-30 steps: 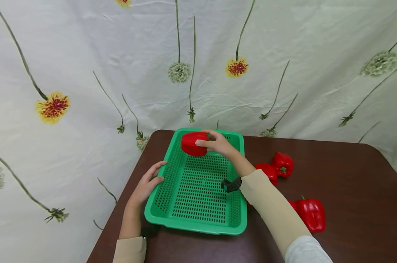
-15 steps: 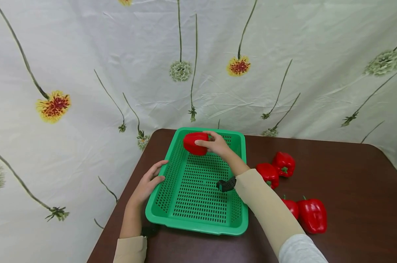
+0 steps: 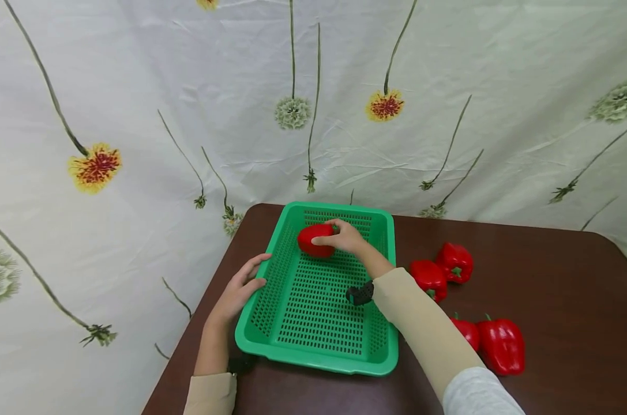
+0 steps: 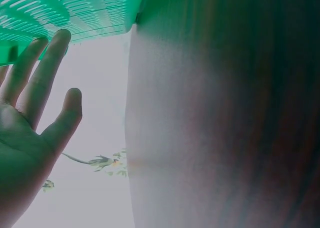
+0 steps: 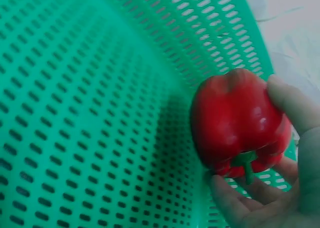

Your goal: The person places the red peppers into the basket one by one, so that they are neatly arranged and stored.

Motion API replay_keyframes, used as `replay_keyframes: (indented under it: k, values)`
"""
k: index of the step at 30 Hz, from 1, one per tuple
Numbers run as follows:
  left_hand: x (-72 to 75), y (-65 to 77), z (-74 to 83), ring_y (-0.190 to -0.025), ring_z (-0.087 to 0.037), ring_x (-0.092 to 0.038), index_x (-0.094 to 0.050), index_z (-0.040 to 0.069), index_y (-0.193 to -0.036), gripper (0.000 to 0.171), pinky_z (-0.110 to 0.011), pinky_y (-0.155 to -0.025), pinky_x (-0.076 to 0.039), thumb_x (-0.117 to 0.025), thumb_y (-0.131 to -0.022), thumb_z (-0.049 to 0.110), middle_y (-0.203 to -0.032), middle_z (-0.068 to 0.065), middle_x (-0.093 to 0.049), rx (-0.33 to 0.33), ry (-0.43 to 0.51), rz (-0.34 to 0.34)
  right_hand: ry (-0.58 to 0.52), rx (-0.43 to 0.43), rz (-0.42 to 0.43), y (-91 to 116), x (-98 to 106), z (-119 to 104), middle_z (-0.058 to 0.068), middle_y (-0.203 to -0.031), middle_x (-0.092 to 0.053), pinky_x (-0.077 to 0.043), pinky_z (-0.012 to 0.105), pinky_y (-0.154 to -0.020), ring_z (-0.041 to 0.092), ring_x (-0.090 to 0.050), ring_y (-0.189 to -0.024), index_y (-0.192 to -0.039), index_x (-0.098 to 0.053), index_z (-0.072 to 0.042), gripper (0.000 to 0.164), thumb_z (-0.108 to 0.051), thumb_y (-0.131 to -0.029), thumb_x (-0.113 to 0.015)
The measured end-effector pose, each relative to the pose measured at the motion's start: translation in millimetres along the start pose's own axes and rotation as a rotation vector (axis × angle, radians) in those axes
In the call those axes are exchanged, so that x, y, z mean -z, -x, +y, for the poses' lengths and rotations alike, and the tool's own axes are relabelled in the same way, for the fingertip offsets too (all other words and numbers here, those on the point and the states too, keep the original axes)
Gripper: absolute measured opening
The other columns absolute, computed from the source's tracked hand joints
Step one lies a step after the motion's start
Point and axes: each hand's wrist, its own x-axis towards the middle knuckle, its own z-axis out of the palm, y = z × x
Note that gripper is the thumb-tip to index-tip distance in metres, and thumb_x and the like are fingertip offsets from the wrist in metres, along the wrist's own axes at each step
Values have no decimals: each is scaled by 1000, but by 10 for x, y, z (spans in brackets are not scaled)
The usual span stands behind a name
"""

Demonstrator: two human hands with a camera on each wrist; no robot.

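One red bell pepper (image 3: pixel 306 242), gripped by the right hand (image 3: pixel 347 237), is inside the green plastic basket (image 3: pixel 315 358), toward its far left; likely light, firm and slick-skinned, best held round its sides. The left hand (image 3: pixel 236 292), fingers extended, touches the basket's left rim.

I am monitoring a basket (image 3: pixel 318 361) lying on the table (image 3: pixel 562 276), with a bell pepper (image 3: pixel 313 245) positioned inside its far-left part and the right hand (image 3: pixel 347 238) gripping it from the right. The left hand (image 3: pixel 240 293) is resting at the basket's left rim. Right of the basket, two rear peppers (image 3: pixel 432 278) and two front peppers (image 3: pixel 490 341) are lying, while a cloth (image 3: pixel 230 86) is hanging behind the table.
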Motion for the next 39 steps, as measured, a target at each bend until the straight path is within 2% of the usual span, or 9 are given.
replay_keyframes:
  k: [4,10,18,27,33,39]
  values:
    - [-7,-1,6,-136,-32,-19,-34,8,-142,48,-57,-95,-28,-44,-95,2,-148,-12,-24,5,-9,1,59,-48,-32,2,-38,19,14,-128,-47,-46,38,-80,28,-49,-107,-135,-44,-10,69,-39,-79,-71]
    - [0,9,20,-136,-31,-19,-34,7,-141,48,-57,-95,-28,-44,-95,2,-148,-12,-24,12,-5,6,67,-77,-52,-21,-85,25,15,-131,-44,-45,38,-83,28,-49,-109,-136,-38,-6,71,-39,-81,-69]
    - [-6,1,26,-136,-30,-17,-35,8,-141,48,-57,-96,-27,-44,-95,2,-148,-11,-24,12,-2,10,136,-26,-47,-29,-96,45,17,-129,-46,-42,41,-86,30,-47,-112,-137,-34,-4,70,-40,-85,-63]
    - [-17,8,42,-136,-31,-18,-35,8,-141,48,-58,-96,-27,-45,-95,2,-149,-12,-24,12,-11,14,171,-14,-59,-3,-115,44,17,-131,-44,-42,41,-87,31,-46,-113,-138,-30,-5,73,-41,-84,-64]
    - [-18,4,37,-135,-31,-20,-36,9,-141,48,-57,-96,-28,-45,-95,3,-148,-11,-25,15,-10,17,150,-7,-66,1,-112,47,16,-132,-43,-43,42,-86,31,-45,-114,-139,-29,-6,77,-41,-82,-66]
    - [-14,-2,25,-136,-31,-19,-35,8,-141,48,-57,-96,-27,-45,-95,2,-149,-12,-24,7,-13,11,137,10,-25,-17,-91,64,15,-133,-44,-42,42,-87,29,-45,-115,-140,-32,-8,76,-42,-82,-66]
